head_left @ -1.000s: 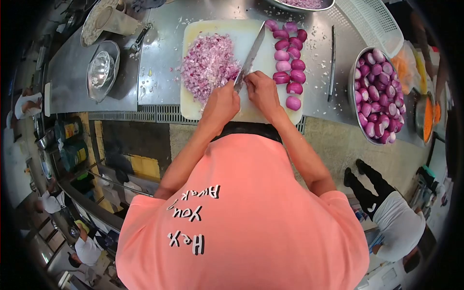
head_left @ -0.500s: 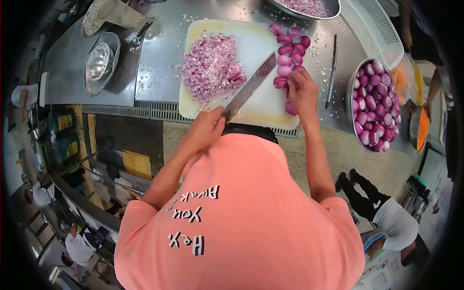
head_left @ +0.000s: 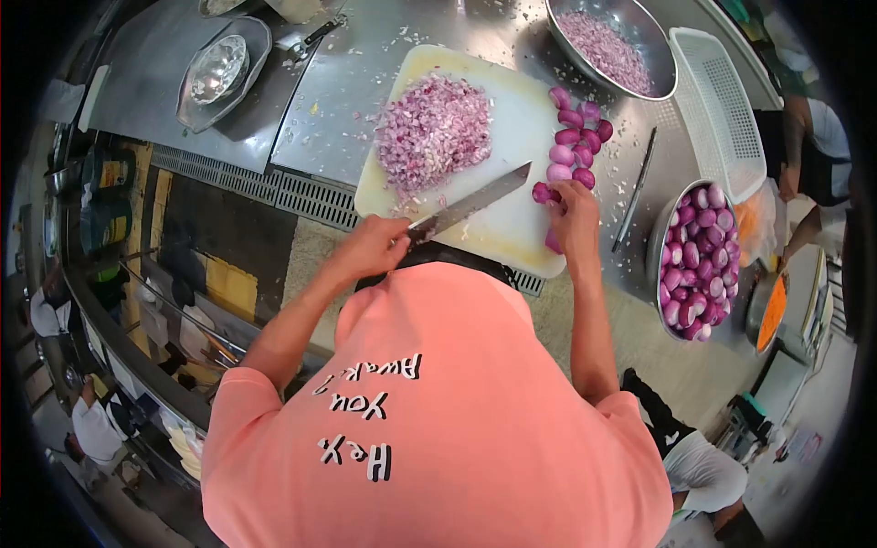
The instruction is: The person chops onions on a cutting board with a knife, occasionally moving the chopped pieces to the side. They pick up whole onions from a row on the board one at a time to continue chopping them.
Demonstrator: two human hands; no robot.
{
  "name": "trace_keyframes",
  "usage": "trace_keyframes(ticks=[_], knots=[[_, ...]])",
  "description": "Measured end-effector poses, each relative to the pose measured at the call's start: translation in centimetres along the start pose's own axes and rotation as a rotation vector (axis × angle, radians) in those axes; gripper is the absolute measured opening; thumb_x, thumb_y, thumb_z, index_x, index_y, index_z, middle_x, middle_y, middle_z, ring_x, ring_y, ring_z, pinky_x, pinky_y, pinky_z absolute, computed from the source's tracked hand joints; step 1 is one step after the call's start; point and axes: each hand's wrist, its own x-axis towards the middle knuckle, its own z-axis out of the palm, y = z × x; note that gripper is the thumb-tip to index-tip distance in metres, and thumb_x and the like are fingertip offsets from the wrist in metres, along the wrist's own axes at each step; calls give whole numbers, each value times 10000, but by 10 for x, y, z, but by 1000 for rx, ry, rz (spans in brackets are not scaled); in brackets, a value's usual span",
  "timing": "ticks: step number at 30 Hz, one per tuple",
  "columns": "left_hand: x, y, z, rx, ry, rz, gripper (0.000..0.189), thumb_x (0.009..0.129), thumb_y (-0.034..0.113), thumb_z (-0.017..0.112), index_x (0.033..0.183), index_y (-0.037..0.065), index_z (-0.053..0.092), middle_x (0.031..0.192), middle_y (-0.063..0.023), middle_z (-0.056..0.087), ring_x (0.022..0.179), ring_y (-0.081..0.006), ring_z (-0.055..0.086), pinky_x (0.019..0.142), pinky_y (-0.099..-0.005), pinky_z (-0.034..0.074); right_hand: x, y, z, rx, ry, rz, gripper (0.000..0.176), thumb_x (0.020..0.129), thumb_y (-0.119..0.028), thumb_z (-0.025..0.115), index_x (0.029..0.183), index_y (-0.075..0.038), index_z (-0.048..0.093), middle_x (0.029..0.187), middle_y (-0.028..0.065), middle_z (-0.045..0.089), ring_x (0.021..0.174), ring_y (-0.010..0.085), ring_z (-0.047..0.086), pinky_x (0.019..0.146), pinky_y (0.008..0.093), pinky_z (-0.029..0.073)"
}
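Left grip [head_left: 370, 247]: I am clamping it shut on the handle of the knife [head_left: 475, 203], at the near edge of the board [head_left: 512, 100].
Knife: its blade is slanting up and away to the right across the board, with the tip ending just beside the onion [head_left: 542, 193] under my other hand.
Right grip [head_left: 575, 215]: I am laying it over the near end of the onion row [head_left: 574, 137], with the fingertips touching that onion. I cannot tell whether the fingers are closing round it.
Onion: it is lying on the right side of the board, at my right fingertips, just off the knife tip and well apart from my left grip.
Onion row: peeled purple onions are sitting in two loose lines along the board's right edge, running away from my right grip.
Chopped pile [head_left: 431, 132]: it is heaping on the far left part of the board, beyond the blade and apart from both grips.
Far bowl [head_left: 653, 41]: this steel bowl is standing on the counter [head_left: 338, 91] beyond the board and holding chopped onion [head_left: 603, 50].
Right bowl [head_left: 654, 239]: this steel bowl is standing to the right of my right grip and brimming with peeled whole onions [head_left: 694, 247].
Basket [head_left: 722, 110]: white plastic, it is lying between the two bowls.
Second blade [head_left: 635, 190]: this thin tool is lying on the counter between the board and the right bowl.
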Motion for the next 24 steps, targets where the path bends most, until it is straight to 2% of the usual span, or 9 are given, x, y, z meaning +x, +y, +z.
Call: trace_keyframes(ticks=[2,4,5,9,11,14,16,17,24], knots=[[9,-18,-6,-81,55,-1,172,827,139,603,866,-27,580,728,-238,626,713,-434,629,612,-475,470,0,-11,2,13,12,-21,287,733,32,689,1014,-26,685,1008,153,653,919,354,627,808,405,508],[14,-8,-22,35,171,-125,169,831,126,597,874,-36,580,731,-246,626,737,-438,635,626,-470,476,1,-24,13,30,25,-41,260,738,20,681,994,-24,685,991,158,647,940,364,615,817,421,499],[15,1,-24,-28,238,-71,166,845,116,582,890,-42,563,724,-262,617,738,-446,635,630,-495,472,3,-27,24,106,19,-35,260,737,17,680,993,-26,686,991,161,647,933,366,616,814,422,501],[23,37,-14,49,261,-88,148,856,91,560,896,-51,547,709,-285,603,728,-465,625,632,-529,466,20,-48,61,216,60,-142,222,741,-5,659,960,-31,682,979,158,643,912,359,616,798,435,510],[39,34,2,72,352,57,124,854,64,545,884,-57,539,689,-300,588,705,-484,608,629,-553,458,29,-64,65,152,58,-158,202,746,-8,644,944,-33,677,960,155,636,895,355,610,782,438,509],[65,22,19,124,403,122,119,854,53,529,867,-65,542,689,-310,582,713,-497,598,646,-556,462,35,-77,63,44,45,-197,169,749,-4,609,907,-39,657,911,142,615,846,349,590,734,449,505],[50,41,6,89,362,88,120,855,55,526,863,-64,543,691,-313,580,709,-499,596,642,-557,460,37,-79,58,-22,-40,-201,193,747,4,595,929,-42,644,925,140,612,843,360,588,727,457,510],[42,48,2,58,325,37,122,856,56,523,860,-64,544,693,-315,579,705,-501,594,639,-559,458,36,-78,57,-20,-39,-194,193,747,4,595,929,-42,644,925,140,612,843,360,588,727,457,510],[55,50,11,15,314,39,101,855,34,513,851,-60,549,701,-326,574,706,-503,595,610,-557,456,41,-75,60,-81,-57,-222,220,750,1,589,965,-42,608,936,144,590,847,365,580,718,469,513]])
